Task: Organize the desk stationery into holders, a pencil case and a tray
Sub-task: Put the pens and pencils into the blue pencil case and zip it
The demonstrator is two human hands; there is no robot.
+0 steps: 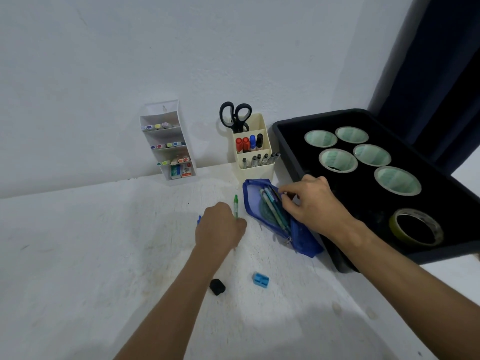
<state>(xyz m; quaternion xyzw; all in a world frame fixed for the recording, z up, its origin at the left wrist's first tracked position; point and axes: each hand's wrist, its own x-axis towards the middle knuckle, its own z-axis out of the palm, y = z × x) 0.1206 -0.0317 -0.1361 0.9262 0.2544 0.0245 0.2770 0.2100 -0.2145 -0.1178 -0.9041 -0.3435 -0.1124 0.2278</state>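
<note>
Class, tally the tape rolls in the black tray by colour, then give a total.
White-rimmed tape rolls with pale green cores: 5
Yellowish-olive tape roll: 1
Total in the black plastic tray: 6

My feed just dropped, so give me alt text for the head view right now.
The left hand grips a green pen on the white desk while the right hand holds open a blue pencil case already holding pens. A blue sharpener and a small black object lie loose nearer the person.
</note>
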